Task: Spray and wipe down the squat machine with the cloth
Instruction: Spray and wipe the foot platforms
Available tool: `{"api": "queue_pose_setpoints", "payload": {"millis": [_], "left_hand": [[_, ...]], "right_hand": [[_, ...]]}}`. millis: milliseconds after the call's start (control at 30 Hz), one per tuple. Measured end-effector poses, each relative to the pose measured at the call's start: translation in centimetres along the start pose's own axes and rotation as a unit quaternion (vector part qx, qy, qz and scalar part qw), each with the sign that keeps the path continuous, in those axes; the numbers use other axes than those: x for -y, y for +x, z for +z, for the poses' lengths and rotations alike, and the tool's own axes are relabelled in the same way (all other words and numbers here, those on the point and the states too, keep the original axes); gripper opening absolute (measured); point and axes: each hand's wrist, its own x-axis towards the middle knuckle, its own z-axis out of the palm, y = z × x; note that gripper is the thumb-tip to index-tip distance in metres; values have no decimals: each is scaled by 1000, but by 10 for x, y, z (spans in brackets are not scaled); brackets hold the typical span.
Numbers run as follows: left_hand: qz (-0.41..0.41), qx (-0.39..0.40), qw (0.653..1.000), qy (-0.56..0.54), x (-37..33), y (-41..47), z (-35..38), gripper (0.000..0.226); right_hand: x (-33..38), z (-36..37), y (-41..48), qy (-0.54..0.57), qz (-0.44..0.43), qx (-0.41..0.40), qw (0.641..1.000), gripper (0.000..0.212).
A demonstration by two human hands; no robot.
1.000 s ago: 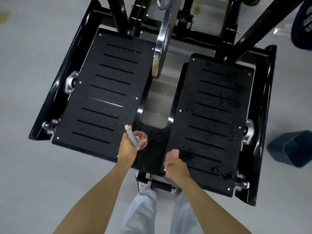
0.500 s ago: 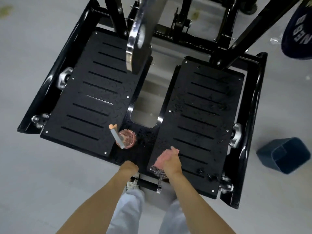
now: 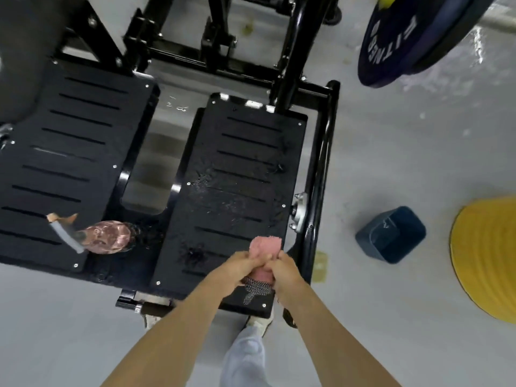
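Note:
The squat machine has two black slotted foot plates; the right plate (image 3: pixel 245 174) is wet with droplets, the left plate (image 3: pixel 69 152) looks dry. A pink cloth (image 3: pixel 265 247) with a grey mesh part is bunched over the right plate's near edge. My left hand (image 3: pixel 243 265) and my right hand (image 3: pixel 284 270) both grip it, close together. The spray bottle (image 3: pixel 103 237), pinkish with a grey trigger, stands on the platform between the plates, left of my hands and free of both.
A dark blue bin (image 3: pixel 391 234) sits on the grey floor right of the machine. A yellow round object (image 3: pixel 485 258) lies at the right edge. A blue weight plate (image 3: pixel 405 37) hangs at the top right. The black frame bars (image 3: pixel 321 163) edge the plate.
My left hand let go of the spray bottle, which now stands on the platform, and moved right to join my right hand on the cloth. The view shifted right.

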Motion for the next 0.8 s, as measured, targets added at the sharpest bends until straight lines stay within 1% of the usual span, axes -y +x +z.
{"api": "queue_pose_setpoints", "payload": {"millis": [33, 67, 133, 167, 233, 300, 333, 400, 467, 600, 700, 800], "left_hand": [[18, 2, 1000, -3, -5, 3, 8, 88], [32, -3, 999, 1, -9, 5, 13, 79], [48, -15, 999, 6, -18, 7, 19, 54], [50, -16, 999, 4, -21, 9, 20, 46], [55, -28, 998, 16, -26, 11, 17, 38], [64, -72, 994, 48, -35, 12, 13, 28], [70, -99, 991, 57, -40, 13, 10, 26], [82, -145, 984, 64, -52, 14, 4, 28], [81, -167, 980, 66, -65, 18, -4, 31], [88, -172, 976, 99, -90, 23, -11, 27], [120, -171, 968, 139, -102, 26, -7, 23], [157, -183, 954, 177, -115, 36, 1, 20]], "right_hand": [[2, -10, 2, 12, -2, 3, 1000, 32], [5, -18, 0, 13, -4, 12, 1000, 38], [8, -29, 2, 15, 0, 23, 1000, 46], [9, -31, 5, 18, -1, 24, 1000, 46], [13, -30, 8, 14, -10, 33, 999, 43], [17, -23, 13, 22, -10, 41, 999, 49], [20, -18, 16, 30, -9, 45, 998, 52], [30, -8, 19, 37, -19, 44, 998, 53], [43, -3, 23, 28, -31, 32, 999, 47], [59, 0, 31, 44, -30, 43, 998, 32], [68, 1, 36, 75, -24, 50, 996, 31], [82, -6, 41, 131, -31, 39, 990, 29]]}}
